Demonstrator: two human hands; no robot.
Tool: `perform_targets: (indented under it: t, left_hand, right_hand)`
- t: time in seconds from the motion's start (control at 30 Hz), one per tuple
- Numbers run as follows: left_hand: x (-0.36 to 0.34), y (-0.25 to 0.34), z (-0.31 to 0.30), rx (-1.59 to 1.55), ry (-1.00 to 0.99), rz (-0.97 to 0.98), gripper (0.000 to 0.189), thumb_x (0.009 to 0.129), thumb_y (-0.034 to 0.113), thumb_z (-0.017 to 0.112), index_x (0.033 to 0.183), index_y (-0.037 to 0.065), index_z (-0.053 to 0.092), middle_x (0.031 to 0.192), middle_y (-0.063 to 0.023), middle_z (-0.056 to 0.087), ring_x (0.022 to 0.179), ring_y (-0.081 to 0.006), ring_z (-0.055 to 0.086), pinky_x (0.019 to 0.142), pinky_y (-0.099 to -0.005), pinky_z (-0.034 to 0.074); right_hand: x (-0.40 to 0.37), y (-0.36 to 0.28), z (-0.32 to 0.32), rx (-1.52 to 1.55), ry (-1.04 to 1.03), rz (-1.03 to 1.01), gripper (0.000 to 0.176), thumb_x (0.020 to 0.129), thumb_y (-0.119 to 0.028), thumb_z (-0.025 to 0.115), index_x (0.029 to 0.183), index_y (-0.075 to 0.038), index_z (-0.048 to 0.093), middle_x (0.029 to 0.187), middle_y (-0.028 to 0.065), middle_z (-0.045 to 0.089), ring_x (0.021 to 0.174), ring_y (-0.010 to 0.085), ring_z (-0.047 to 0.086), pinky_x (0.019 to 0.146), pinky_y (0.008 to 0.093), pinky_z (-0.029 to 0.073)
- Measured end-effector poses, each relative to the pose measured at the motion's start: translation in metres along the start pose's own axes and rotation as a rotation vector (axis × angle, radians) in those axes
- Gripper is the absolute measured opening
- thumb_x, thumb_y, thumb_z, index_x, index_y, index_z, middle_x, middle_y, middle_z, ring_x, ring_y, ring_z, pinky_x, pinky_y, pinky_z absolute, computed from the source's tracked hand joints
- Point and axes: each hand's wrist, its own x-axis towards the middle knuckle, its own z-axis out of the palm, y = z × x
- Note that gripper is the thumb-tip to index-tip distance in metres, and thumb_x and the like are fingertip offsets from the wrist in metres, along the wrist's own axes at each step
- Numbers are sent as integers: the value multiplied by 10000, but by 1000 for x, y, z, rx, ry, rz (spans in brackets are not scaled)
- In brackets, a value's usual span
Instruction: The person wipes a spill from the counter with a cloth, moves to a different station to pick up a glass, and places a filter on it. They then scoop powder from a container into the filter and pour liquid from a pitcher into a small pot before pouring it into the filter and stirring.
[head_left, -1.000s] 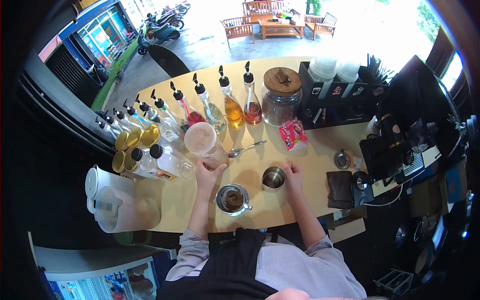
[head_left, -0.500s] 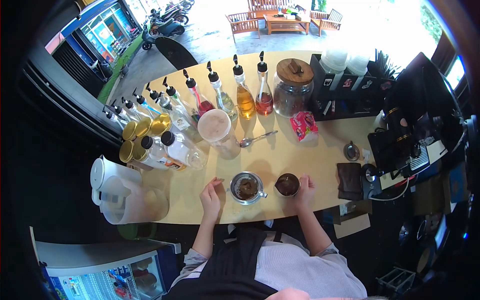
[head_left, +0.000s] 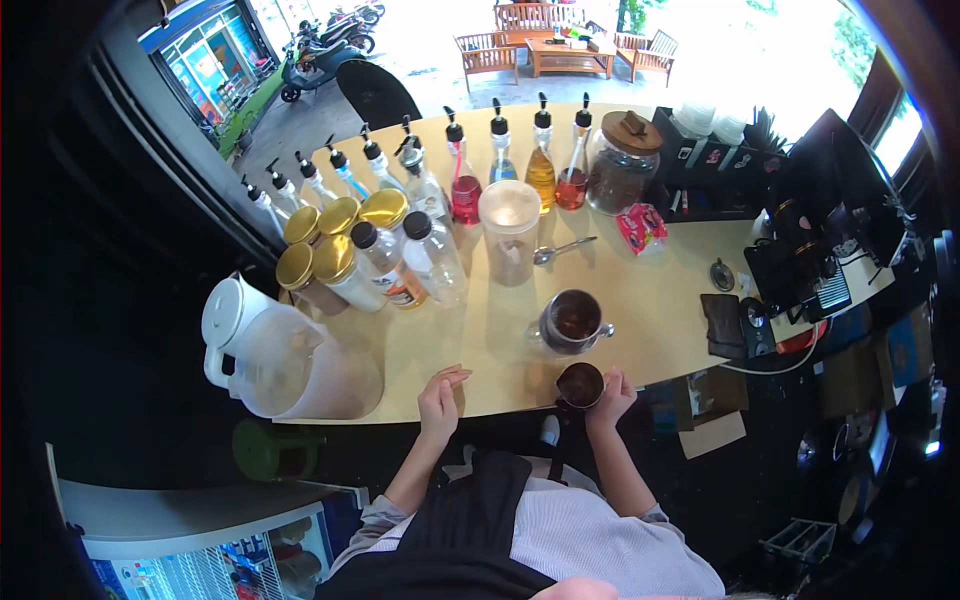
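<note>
Counter front edge (head_left: 510, 405): left hand (head_left: 440, 399) loosely half-curled; right hand (head_left: 612, 402) holding metal cup (head_left: 580, 386).

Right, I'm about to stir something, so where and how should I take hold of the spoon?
Probably by the slim handle of the spoon, near its far end, coming from the right: it lies flat with its bowl beside the tall canister, while the handle slants away from that, towards the pink packet.
</note>
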Motion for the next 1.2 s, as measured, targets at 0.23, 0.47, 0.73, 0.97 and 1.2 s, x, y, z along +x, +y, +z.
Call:
perform_targets:
  t: [0.23, 0.47, 0.73, 0.97, 1.2]
  left_hand:
    - [-17, -2, -32, -7, -59, -4, 384, 1016, 116, 328, 980, -32, 680, 1009, -173, 695, 1082, -349, 634, 965, -411, 482]
    - [-43, 2, -100, -19, 53, 174, 379, 1005, 118, 346, 941, -47, 682, 951, -189, 696, 942, -339, 676, 857, -398, 517]
    - [-74, -28, -187, 66, 497, 333, 546, 1021, 296, 314, 713, -5, 650, 616, -111, 582, 537, -193, 550, 506, -297, 420]
    - [-59, -60, -238, -168, 841, 36, 602, 1055, 477, 253, 906, 3, 593, 806, -75, 555, 719, -155, 525, 659, -265, 405]
    - [-15, -55, -239, -355, 990, -35, 679, 1028, 559, 269, 1158, -48, 545, 1082, -85, 546, 995, -166, 521, 921, -305, 412]
  right_hand:
    - [-72, 5, 42, -39, -12, -2, 371, 938, -116, 607, 609, -93, 436, 601, -73, 430, 580, 22, 341, 535, 233, 278]
    - [-111, 30, 107, 34, -124, 15, 358, 937, -113, 637, 642, -118, 435, 640, -86, 412, 612, 20, 337, 555, 224, 279]
    - [-124, 50, 143, -43, -232, 15, 359, 946, -137, 629, 647, -115, 432, 627, -83, 410, 613, 18, 339, 550, 213, 293]
    - [-140, 14, 162, -155, -169, 89, 160, 936, -154, 619, 865, -85, 493, 754, -7, 524, 665, 78, 469, 624, 244, 383]
    - [-176, -13, 169, -186, -841, -637, 350, 813, -143, 654, 1121, -26, 535, 1261, 195, 500, 1199, 295, 464, 955, 416, 390]
